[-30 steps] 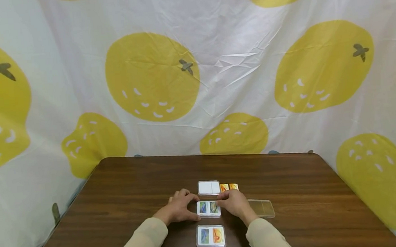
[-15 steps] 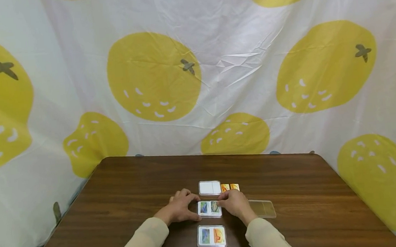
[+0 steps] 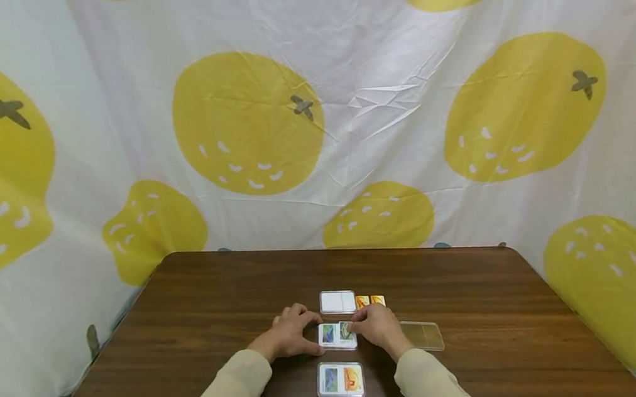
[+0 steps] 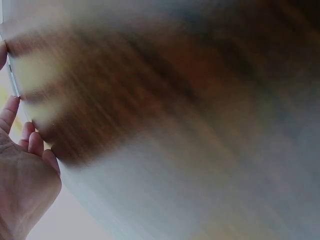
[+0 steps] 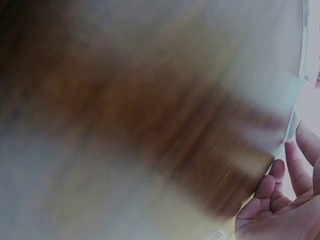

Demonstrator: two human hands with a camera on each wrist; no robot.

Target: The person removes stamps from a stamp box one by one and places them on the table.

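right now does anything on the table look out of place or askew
Slightly: in the middle case, the right card seems a little askew beside the straighter left card, with the right hand at its edge. Nothing looks spilled.

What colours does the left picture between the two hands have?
The left picture is mainly blue and green, clearest in head view.

1 head camera looks forward and down over the bench [image 3: 230, 301] from farther back; 2 wrist cameras face across that same bench from close by.
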